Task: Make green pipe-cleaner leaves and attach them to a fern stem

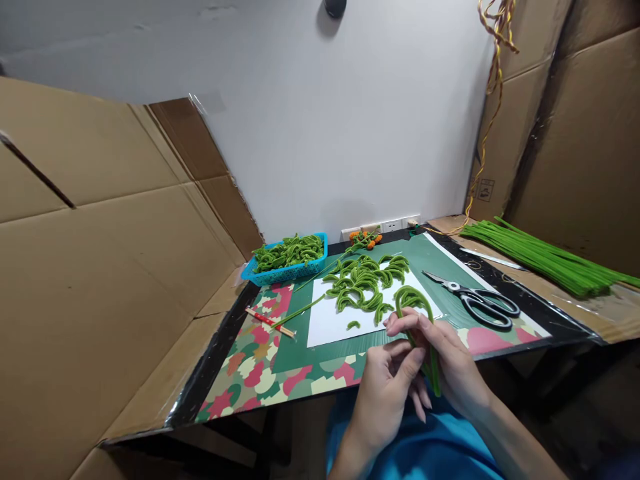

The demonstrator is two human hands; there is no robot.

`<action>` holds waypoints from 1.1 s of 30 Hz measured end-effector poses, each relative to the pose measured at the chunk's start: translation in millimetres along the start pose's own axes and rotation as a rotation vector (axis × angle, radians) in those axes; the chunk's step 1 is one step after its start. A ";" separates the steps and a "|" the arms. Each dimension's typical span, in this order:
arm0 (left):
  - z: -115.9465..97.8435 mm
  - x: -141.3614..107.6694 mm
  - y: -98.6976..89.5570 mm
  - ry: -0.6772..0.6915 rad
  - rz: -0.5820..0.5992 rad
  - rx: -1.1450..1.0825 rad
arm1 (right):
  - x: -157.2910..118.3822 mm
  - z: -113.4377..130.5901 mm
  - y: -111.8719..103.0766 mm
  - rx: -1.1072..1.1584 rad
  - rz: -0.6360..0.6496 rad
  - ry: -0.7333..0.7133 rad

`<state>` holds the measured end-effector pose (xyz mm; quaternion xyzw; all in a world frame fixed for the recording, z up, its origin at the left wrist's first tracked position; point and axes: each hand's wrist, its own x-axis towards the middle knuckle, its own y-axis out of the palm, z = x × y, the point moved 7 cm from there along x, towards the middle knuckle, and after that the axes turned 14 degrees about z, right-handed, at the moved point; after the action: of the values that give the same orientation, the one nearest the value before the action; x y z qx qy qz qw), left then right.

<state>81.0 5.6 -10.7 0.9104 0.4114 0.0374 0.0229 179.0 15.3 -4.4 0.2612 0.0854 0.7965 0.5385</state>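
Note:
Several green pipe cleaners, bent into a loop, are in my hands just over the table's front edge. My right hand is closed round them, the loop rising above its fingers and an end hanging below the palm. My left hand pinches at the lower part of the same pipe cleaners, its fingertips touching the right hand's; the exact grip is partly hidden. Beyond the hands, many short curled green pieces lie piled on a white sheet. One small curl lies apart near the sheet's front.
Scissors lie open-handled at right. A bundle of straight green pipe cleaners rests at far right. A blue basket of green pieces stands back left; red-wrapped chopsticks lie before it. Orange-tipped stems lie by the wall. Cardboard walls flank the table.

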 end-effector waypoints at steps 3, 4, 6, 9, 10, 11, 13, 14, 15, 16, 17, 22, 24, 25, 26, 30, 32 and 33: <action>0.4 -1.0 3.6 -0.003 0.062 -0.086 | -1.4 1.9 -4.6 -0.025 -0.025 -0.020; 1.7 -2.0 5.0 -0.011 0.082 -0.109 | -1.6 2.4 -5.2 -0.029 -0.025 -0.024; 6.2 -4.9 7.8 -0.039 0.121 -0.145 | -1.7 4.4 -5.9 -0.036 -0.027 -0.046; 14.1 -10.0 11.0 -0.073 0.155 -0.178 | -1.2 6.8 -4.4 -0.032 -0.019 -0.075; 16.2 -11.3 11.9 -0.076 0.162 -0.184 | -1.2 6.9 -3.6 -0.027 -0.018 -0.075; 17.8 -12.3 12.6 -0.074 0.167 -0.189 | -1.3 6.9 -2.7 -0.026 -0.015 -0.073; 19.8 -13.1 14.1 -0.063 0.181 -0.199 | -1.8 7.2 -2.1 -0.045 -0.029 -0.069; 20.7 -13.1 14.7 -0.059 0.189 -0.207 | -2.3 7.9 -2.5 -0.067 -0.046 -0.073; 21.6 -12.9 15.3 -0.058 0.196 -0.216 | -2.7 9.1 -3.0 -0.094 -0.064 -0.081; 22.5 -12.6 15.7 -0.059 0.202 -0.227 | -3.2 10.6 -3.6 -0.124 -0.083 -0.092; 23.5 -12.5 15.9 -0.062 0.206 -0.241 | -3.7 12.3 -4.2 -0.154 -0.101 -0.108; 25.1 -13.2 15.2 -0.071 0.181 -0.287 | -5.3 14.4 -5.2 -0.156 -0.126 -0.128; 23.8 -13.7 14.4 -0.068 0.156 -0.281 | -5.5 11.4 -5.3 -0.095 -0.112 -0.111; 23.1 -13.7 13.8 -0.065 0.146 -0.276 | -5.6 9.7 -5.5 -0.069 -0.106 -0.103; 22.6 -13.5 13.2 -0.060 0.139 -0.273 | -5.6 8.0 -5.8 -0.049 -0.101 -0.097; 25.0 -11.4 10.1 -0.047 0.125 -0.281 | -4.9 3.3 -7.4 -0.026 -0.102 -0.097; 28.2 -10.5 8.9 -0.043 0.122 -0.287 | -4.3 2.2 -7.1 -0.029 -0.101 -0.106; 29.6 -10.3 8.7 -0.042 0.123 -0.290 | -4.1 1.9 -6.6 -0.031 -0.100 -0.110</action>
<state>83.3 -8.2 -40.0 0.9216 0.3445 0.0788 0.1602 186.5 14.0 -6.9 0.2919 0.0563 0.7543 0.5853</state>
